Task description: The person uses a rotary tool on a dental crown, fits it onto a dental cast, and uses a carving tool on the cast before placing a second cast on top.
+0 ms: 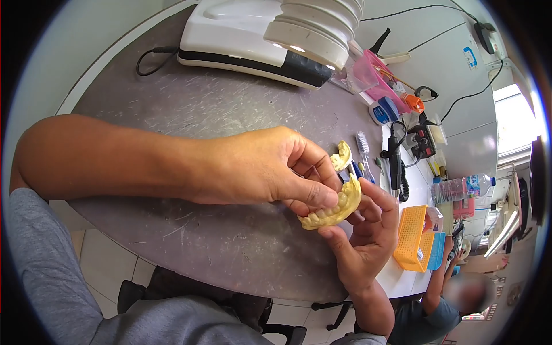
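Note:
A yellow dental cast (333,214), curved like an arch with a row of paler teeth, is held above the grey table. My right hand (368,238) grips it from the outer side, thumb at its lower edge and fingers at its upper end. From the left, my left hand (287,172) reaches across with bent fingers, and its thumb and fingertips press on the teeth of the cast. Just beyond my left fingers is a second yellow cast (342,155), partly hidden. A toothbrush (363,144) with pale bristles lies beside it.
A white machine (230,34) and a ribbed hose (313,29) stand at the back. To the right are a blue-lidded jar (383,110), a black handpiece (395,164), a yellow basket (409,238) and a plastic bottle (460,188). Another person (431,316) sits at lower right.

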### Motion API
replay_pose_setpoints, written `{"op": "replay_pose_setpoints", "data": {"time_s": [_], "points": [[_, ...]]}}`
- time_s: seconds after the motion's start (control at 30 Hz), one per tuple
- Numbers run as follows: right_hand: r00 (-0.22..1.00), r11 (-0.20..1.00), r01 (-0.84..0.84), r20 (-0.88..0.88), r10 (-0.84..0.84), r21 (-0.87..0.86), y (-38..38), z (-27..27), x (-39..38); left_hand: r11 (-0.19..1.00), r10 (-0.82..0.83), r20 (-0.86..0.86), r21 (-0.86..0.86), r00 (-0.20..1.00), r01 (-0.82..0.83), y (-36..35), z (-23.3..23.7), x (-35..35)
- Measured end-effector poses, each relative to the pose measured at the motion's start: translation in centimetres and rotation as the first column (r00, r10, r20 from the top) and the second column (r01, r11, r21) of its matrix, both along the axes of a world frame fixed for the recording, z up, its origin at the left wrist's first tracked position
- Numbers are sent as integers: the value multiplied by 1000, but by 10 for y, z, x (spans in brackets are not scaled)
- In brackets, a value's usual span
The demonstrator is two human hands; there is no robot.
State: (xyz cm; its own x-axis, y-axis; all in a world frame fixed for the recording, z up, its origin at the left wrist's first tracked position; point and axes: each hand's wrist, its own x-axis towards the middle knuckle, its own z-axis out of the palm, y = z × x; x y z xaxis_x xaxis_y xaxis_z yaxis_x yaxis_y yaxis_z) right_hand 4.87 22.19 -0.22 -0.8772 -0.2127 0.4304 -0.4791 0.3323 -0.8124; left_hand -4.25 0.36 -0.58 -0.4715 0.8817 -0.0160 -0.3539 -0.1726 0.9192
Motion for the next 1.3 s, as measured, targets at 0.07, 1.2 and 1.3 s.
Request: {"op": "replay_pose_setpoints", "data": {"time_s": [0.07, 1.2, 1.3], "points": [[1000, 1000, 2, -7, -2, 22, 0, 0, 0, 1000, 21, 4, 13, 1000, -22, 0, -1, 2], [1000, 1000, 11, 2, -11, -26, 9, 2, -5, 991, 133, 196, -52, 972, -125, -1, 15, 17], [1000, 996, -19, 7, 20, -83, 8, 4, -7, 979, 195, 229, 7, 954, -201, 1, 12, 18]]}}
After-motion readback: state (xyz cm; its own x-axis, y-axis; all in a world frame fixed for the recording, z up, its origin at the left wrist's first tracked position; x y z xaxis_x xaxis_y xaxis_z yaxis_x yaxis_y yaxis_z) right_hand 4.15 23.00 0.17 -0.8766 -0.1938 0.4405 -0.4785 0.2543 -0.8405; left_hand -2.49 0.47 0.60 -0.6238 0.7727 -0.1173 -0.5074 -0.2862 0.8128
